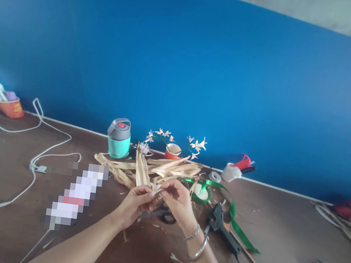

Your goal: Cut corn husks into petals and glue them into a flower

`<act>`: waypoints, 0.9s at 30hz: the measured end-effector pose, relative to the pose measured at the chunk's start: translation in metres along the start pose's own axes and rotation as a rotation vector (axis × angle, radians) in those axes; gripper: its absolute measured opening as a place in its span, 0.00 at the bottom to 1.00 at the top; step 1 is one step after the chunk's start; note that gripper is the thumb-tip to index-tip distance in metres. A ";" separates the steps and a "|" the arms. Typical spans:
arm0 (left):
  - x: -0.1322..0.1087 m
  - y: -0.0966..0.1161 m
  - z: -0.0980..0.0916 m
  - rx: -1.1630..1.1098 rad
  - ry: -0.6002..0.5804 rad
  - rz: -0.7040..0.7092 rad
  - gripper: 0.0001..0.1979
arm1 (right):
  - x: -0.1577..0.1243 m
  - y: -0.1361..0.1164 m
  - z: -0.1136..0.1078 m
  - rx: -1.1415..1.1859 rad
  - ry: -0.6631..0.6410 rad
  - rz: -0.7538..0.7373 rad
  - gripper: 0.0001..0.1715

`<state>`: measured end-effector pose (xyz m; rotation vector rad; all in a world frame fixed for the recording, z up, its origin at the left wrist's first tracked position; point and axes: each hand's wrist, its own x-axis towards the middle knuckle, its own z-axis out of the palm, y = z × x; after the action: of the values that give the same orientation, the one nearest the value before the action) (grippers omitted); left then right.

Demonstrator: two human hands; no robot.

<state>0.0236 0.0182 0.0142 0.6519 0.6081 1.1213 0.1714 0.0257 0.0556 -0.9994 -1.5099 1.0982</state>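
Observation:
Between the fingertips of both hands is a small pale piece of corn husk (156, 189), shaped like a little flower. My left hand (136, 204) pinches it from the left, and my right hand (176, 200), with bracelets on the wrist, pinches it from the right. Just behind the hands lies a heap of dried corn husks (115, 170). Under the hands, a pair of scissors (168, 217) rests on the table, partly covered. A black glue gun (222, 228) lies to the right of my right hand, near a spool of green ribbon (202, 193).
An orange paper cup (173, 151) holds green stems with pale flowers. Beside it stands a teal flask (118, 143). White cables (38, 152) run over the left of the brown table. A white cup with tools (231, 172), tape roll (215, 177) and thin stick (255, 261) are right.

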 end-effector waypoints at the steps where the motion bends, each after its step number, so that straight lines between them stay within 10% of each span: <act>1: 0.000 0.000 0.000 0.001 0.002 0.001 0.10 | 0.000 0.000 -0.001 -0.023 -0.003 -0.024 0.04; 10: 0.000 0.003 0.002 -0.005 0.022 -0.011 0.10 | -0.002 -0.002 -0.002 -0.435 0.066 -0.348 0.10; 27: 0.001 0.004 0.001 -0.045 -0.066 -0.054 0.10 | -0.005 -0.005 0.014 0.417 -0.032 0.232 0.12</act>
<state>0.0222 0.0196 0.0176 0.6279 0.5397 1.0563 0.1582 0.0177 0.0580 -0.8780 -1.1396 1.5244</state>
